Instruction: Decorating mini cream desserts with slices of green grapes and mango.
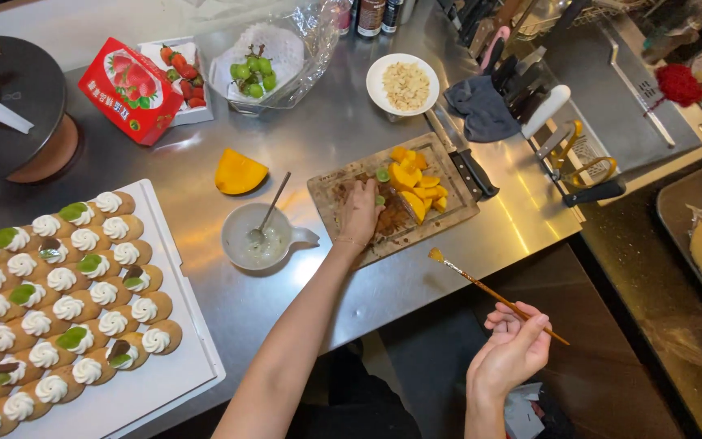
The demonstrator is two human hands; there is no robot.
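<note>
Right hand holds brush, bristles up-left; left hand on cutting board.

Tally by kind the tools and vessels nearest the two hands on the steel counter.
Cutting board: 1
Black-handled knife: 1
Spouted bowl: 1
Spoon: 1
Thin brush, in right hand: 1
Dish of chopped nuts: 1
Total: 6

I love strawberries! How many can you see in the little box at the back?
About 5 strawberries, all bunched in the white tray at the back of the counter, beside the red carton. That carton may hide more.
</note>
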